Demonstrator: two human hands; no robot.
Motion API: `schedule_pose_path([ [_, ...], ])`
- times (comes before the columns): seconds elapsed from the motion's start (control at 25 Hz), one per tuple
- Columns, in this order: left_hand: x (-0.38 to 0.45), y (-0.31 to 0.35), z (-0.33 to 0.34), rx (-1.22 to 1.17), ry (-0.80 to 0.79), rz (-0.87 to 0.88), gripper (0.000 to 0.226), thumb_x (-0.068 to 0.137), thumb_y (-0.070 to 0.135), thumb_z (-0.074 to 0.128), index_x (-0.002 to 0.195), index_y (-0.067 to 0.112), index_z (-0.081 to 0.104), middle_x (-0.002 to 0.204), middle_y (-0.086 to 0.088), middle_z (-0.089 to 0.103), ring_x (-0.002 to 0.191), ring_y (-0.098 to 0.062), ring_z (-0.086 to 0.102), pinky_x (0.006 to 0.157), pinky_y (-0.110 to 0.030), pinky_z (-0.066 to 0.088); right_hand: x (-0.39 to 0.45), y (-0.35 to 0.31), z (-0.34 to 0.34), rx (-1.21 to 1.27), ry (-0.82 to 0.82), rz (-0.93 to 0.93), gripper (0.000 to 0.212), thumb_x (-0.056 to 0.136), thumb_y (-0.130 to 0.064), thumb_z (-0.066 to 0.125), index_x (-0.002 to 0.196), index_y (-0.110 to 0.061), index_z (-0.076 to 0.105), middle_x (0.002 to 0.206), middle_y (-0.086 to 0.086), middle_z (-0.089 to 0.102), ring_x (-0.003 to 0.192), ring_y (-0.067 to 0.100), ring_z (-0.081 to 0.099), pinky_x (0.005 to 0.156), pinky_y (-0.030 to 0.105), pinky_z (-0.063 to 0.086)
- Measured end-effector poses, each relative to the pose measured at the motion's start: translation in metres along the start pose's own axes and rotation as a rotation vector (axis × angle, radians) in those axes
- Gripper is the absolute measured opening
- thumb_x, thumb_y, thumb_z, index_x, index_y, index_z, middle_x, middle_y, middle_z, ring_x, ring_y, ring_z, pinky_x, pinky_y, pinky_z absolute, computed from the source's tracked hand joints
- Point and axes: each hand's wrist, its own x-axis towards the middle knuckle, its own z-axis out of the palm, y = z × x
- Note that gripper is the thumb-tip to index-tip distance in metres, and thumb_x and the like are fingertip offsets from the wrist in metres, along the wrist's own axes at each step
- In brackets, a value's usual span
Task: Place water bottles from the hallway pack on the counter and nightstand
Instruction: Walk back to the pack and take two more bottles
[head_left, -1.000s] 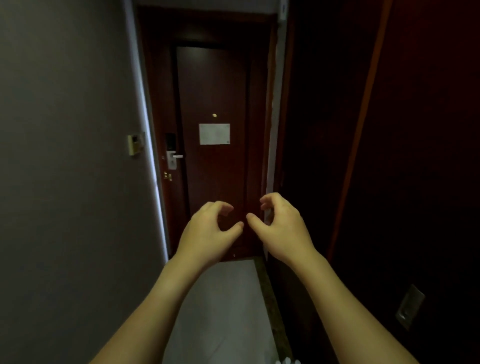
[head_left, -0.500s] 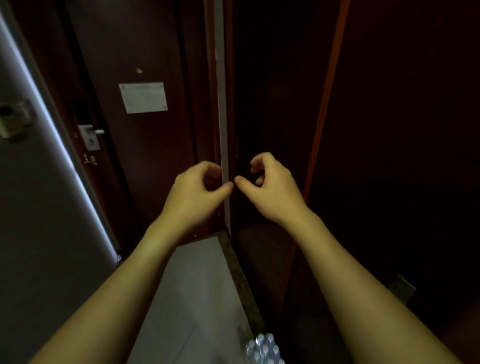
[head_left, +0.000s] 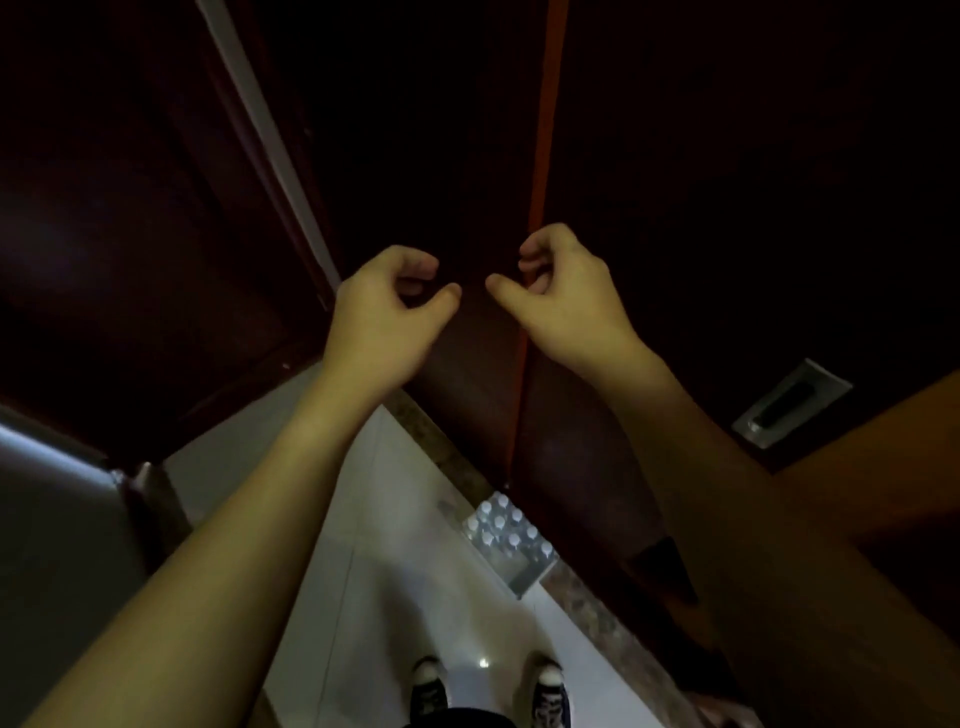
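Note:
A shrink-wrapped pack of water bottles (head_left: 506, 535) with white caps stands on the pale hallway floor (head_left: 415, 597), against the stone strip at the foot of the dark wooden panels. My left hand (head_left: 387, 312) and my right hand (head_left: 563, 299) hover side by side well above the pack, at chest height. Both hands hold nothing; their fingers are loosely curled with the thumbs apart from the fingers.
Dark wooden doors fill the upper view, with a recessed metal pull (head_left: 789, 402) at the right. A grey wall (head_left: 47, 519) bounds the left. My two shoes (head_left: 491, 691) stand on the floor just behind the pack.
The view has tilted down and to the right; the entrance door has slid out of sight and the bottle pack and my shoes have come into view. Both hands keep their curled pose.

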Motion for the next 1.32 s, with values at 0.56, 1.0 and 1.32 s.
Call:
schedule_pose_path([
  [0.56, -0.105, -0.435, 0.345, -0.066, -0.220, -0.304, 0.035, 0.078, 0.017, 0.081, 0.108, 0.022, 0.065, 0.098, 0.021, 0.064, 0.091, 0.008, 0.060, 0.076, -0.003, 0.043, -0.099, 0.490, 0.261, -0.019, -0.021, 0.472, 0.042, 0.076, -0.037, 0.075, 0.110, -0.018, 0.061, 0.100, -0.001, 0.071, 0.093, 0.019, 0.069, 0.084, 0.044, 0.056],
  [1.0, -0.249, -0.774, 0.582, -0.052, -0.030, -0.424, 0.045, 0.084, 0.030, 0.072, 0.103, 0.063, 0.049, 0.098, 0.034, 0.062, 0.097, -0.003, 0.063, 0.084, -0.031, 0.050, -0.232, 0.805, 0.541, 0.089, 0.032, 0.477, 0.045, 0.084, -0.026, 0.067, 0.126, -0.032, 0.053, 0.119, -0.008, 0.067, 0.110, 0.006, 0.062, 0.094, 0.034, 0.052],
  [1.32, -0.262, -0.813, 0.591, -0.011, -0.076, -0.492, 0.048, 0.080, 0.013, 0.074, 0.109, 0.044, 0.052, 0.097, 0.020, 0.063, 0.095, -0.019, 0.067, 0.074, -0.022, 0.047, -0.242, 0.818, 0.554, 0.120, 0.075, 0.600, 0.041, 0.072, -0.053, 0.073, 0.107, -0.042, 0.056, 0.104, -0.014, 0.069, 0.098, 0.006, 0.066, 0.085, 0.036, 0.056],
])
